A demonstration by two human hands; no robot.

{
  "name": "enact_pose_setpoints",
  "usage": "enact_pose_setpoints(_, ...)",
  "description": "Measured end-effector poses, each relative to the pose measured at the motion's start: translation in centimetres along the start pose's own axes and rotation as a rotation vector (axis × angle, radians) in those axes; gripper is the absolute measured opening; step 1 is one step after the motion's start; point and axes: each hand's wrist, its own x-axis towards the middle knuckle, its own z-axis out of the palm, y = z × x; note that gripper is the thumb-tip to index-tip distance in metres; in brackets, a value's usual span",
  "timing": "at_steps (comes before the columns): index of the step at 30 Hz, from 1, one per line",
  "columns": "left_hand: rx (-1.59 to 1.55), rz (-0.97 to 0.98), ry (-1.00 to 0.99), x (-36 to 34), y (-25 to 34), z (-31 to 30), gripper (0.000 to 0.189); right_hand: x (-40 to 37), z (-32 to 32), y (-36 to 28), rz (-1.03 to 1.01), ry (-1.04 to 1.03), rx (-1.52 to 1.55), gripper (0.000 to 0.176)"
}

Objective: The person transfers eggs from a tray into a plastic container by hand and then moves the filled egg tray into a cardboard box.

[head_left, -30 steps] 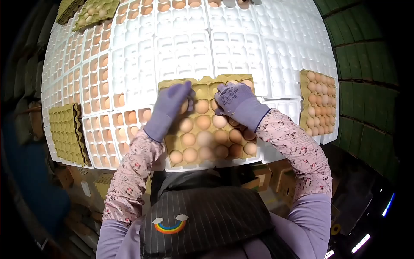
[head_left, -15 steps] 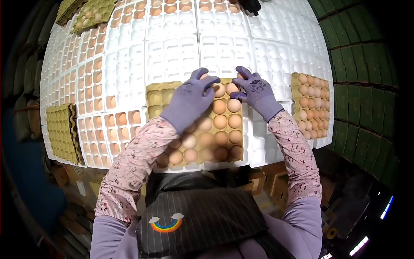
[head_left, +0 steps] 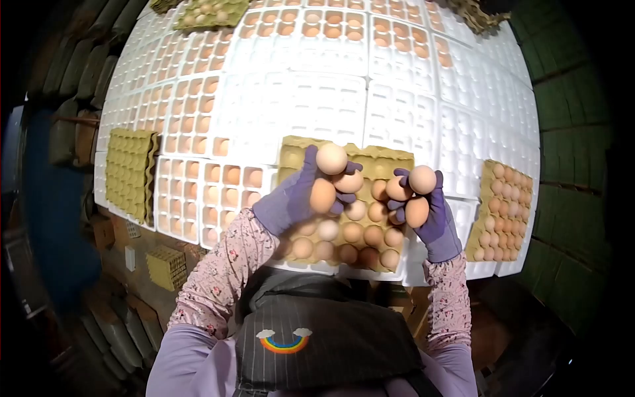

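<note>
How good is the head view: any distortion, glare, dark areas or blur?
Head view: strong fisheye distortion bends the white foam trays into a dome; they are bright, nearly washed out, while the corners go black; the eggs held in the left hand and right hand look sharp.

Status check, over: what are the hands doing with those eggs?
Left hand shut on three eggs. Right hand shut on three more. Both over the part-filled brown tray. Nothing blocking the hands.
</note>
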Motion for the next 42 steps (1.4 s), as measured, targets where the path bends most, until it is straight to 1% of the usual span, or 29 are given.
enact_pose_setpoints(1, -0.017, 0.001, 0.008, -0.9, -0.4, -0.9, 0.061, 0.4, 1.0, -0.1, 0.016, -0.050, -0.027, 0.061)
enact_pose_setpoints(3, -0.152, -0.033, 0.007, -2.8, -2.2, -3.4, 0.064, 1.8, 3.7, 1.1, 0.017, 0.050, -0.031, 0.061)
enact_pose_setpoints(4, -0.252, -0.060, 0.002, -3.6, -3.5, -5.2, 0.064, 2.2, 5.1, 1.0, 0.014, -0.004, -0.286, 0.059)
enact_pose_setpoints(5, -0.349, -0.088, -0.001, -4.5, -4.7, -7.0, 0.064, 2.5, 7.4, 0.8, 0.013, 0.011, -0.395, 0.050)
enact_pose_setpoints(7, -0.311, -0.098, 0.217, -6.8, -5.5, -10.0, 0.058, 4.3, 10.9, 2.5, 0.029, -0.035, -0.317, 0.042)
enact_pose_setpoints(9, 0.069, 0.104, 0.560, -7.3, -6.0, -13.8, 0.050, 8.0, 12.8, 5.2, -0.312, -0.132, -0.789, 0.036)
enact_pose_setpoints(10, 0.232, 0.165, 0.691, -7.6, -4.5, -14.8, 0.045, 8.6, 15.2, 5.2, -0.404, -0.112, -1.016, 0.034)
enact_pose_setpoints(11, 0.615, 0.270, 0.757, -7.3, -4.7, -17.4, 0.046, 9.3, 17.8, 5.3, -0.496, -0.092, -1.245, 0.033)
enact_pose_setpoints(13, 1.112, 0.276, 0.731, -6.1, -4.6, -20.7, 0.044, 12.6, 20.1, 6.9, -0.678, -0.073, -1.758, 0.032)
enact_pose_setpoints(14, 1.100, 0.284, 0.716, -5.4, -4.7, -21.5, 0.044, 14.2, 20.9, 7.6, -0.641, -0.064, -1.962, 0.031)
enact_pose_setpoints(16, 1.458, 0.376, 0.597, -3.8, -4.6, -22.3, 0.041, 16.2, 21.3, 8.3, -0.615, -0.060, -1.970, 0.029)
enact_pose_setpoints(17, 1.449, 0.388, 0.585, -3.0, -4.3, -22.8, 0.041, 17.1, 21.7, 8.4, -0.603, -0.067, -1.963, 0.028)
enact_pose_setpoints(19, 1.201, 0.442, 0.576, -1.5, -2.7, -23.4, 0.040, 18.7, 22.4, 8.0, -0.602, -0.027, -1.887, 0.029)
enact_pose_setpoints(20, 1.145, 0.342, 0.510, -0.7, -1.8, -23.5, 0.041, 19.7, 22.2, 8.2, -0.570, -0.027, -1.881, 0.028)
enact_pose_setpoints(21, 1.134, 0.345, 0.498, -0.1, -1.6, -23.7, 0.041, 20.4, 22.4, 8.0, -0.539, -0.028, -1.876, 0.028)
enact_pose_setpoints(22, 1.154, 0.277, 0.429, 0.7, -1.5, -24.0, 0.043, 21.0, 22.9, 7.5, -0.380, -0.030, -1.886, 0.030)
enact_pose_setpoints(23, 1.176, 0.215, 0.361, 1.3, -1.2, -24.3, 0.045, 21.6, 23.2, 7.3, -0.379, -0.017, -1.896, 0.030)
enact_pose_setpoints(25, 1.177, 0.235, 0.338, 1.6, -0.2, -24.8, 0.049, 22.8, 23.1, 7.2, -0.604, 0.125, -1.636, 0.033)
enact_pose_setpoints(26, 1.080, 0.357, 0.444, 2.1, -0.8, -25.5, 0.049, 23.9, 23.1, 6.8, -0.616, 0.119, -1.504, 0.038)
enact_pose_setpoints(27, 0.975, 0.476, 0.545, 2.7, -1.4, -26.2, 0.050, 24.7, 23.0, 6.9, -0.702, 0.092, -1.379, 0.043)
enact_pose_setpoints(28, 0.882, 0.591, 0.535, 3.4, -1.9, -26.8, 0.049, 26.3, 21.9, 7.4, -0.747, 0.071, -1.400, 0.046)
enact_pose_setpoints(29, 1.036, 0.671, 0.589, 4.2, -2.8, -27.3, 0.048, 27.7, 20.7, 8.0, -0.793, 0.049, -1.422, 0.050)
enact_pose_setpoints(30, 1.170, 0.670, 0.619, 4.5, -3.4, -27.7, 0.048, 27.9, 20.2, 8.2, -0.800, 0.036, -1.396, 0.054)
enact_pose_setpoints(33, 1.501, 0.642, 0.661, 4.7, -4.4, -28.1, 0.047, 23.8, 22.1, 7.5, -0.832, 0.102, -1.194, 0.045)
enact_pose_setpoints(35, 1.535, 0.609, 0.624, 4.8, -4.3, -28.0, 0.046, 18.3, 23.5, 8.4, -0.700, 0.070, -1.057, 0.042)
enact_pose_setpoints(37, 1.431, 0.664, 0.609, 5.0, -4.5, -28.4, 0.043, 11.8, 24.1, 9.7, -0.700, -0.042, -1.218, 0.038)
enact_pose_setpoints(38, 1.376, 0.696, 0.625, 5.0, -4.6, -28.3, 0.041, 9.6, 22.8, 10.5, -0.695, -0.008, -1.229, 0.038)
enact_pose_setpoints(40, 1.305, 0.741, 0.643, 4.5, -4.5, -28.2, 0.036, 6.2, 19.0, 11.6, -0.823, -0.109, -1.435, 0.032)
enact_pose_setpoints(42, 1.202, 0.749, 0.603, 2.7, -3.9, -25.7, 0.033, 3.4, 13.3, 9.0, -0.861, -0.008, -1.754, 0.028)
